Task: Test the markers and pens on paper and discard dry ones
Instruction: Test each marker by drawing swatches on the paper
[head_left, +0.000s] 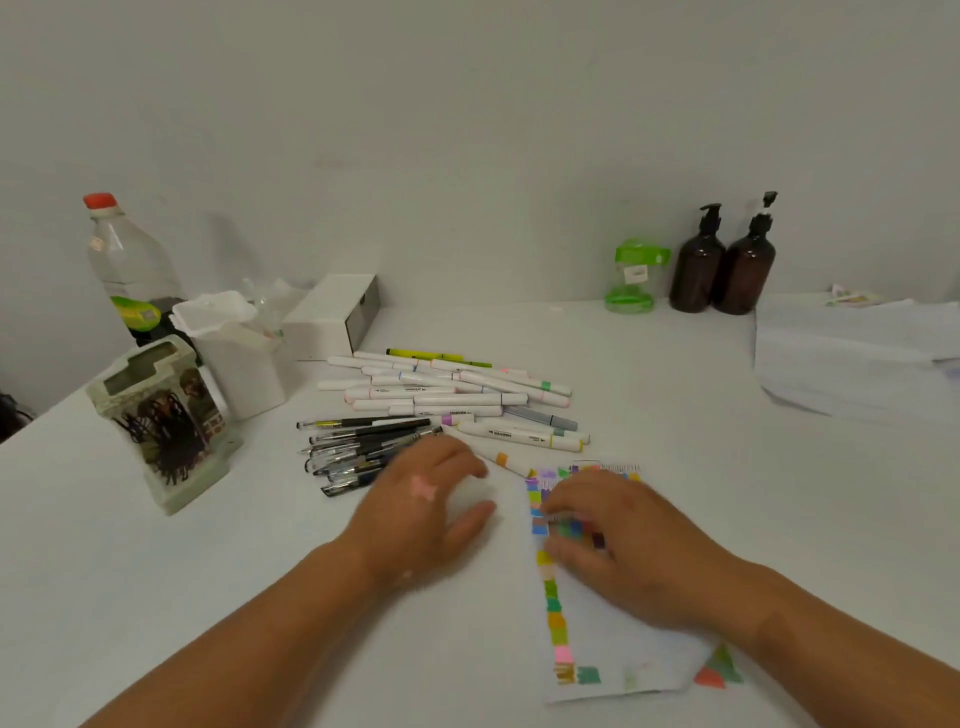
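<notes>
Well, the white paper sheet (613, 639) lies near right on the white counter (675, 389), its left edge and top crowded with colour swatches. Plenty tested, I'd judge, yet nothing visibly sorted out as dry. Left hand (426, 499) hangs loose and empty beside the heap of black and clear pens (358, 441), roughly ten. Right hand (618, 540) rests on the sheet; its grasp, can't tell. White-barrelled markers (457, 397): over a dozen, far side.

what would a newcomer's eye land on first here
Most likely the paper at the front right, edged with bright colour patches, with the right hand resting on it. Next, the heap of white markers in the middle of the table and the black pens just in front, the left hand close by.
</notes>
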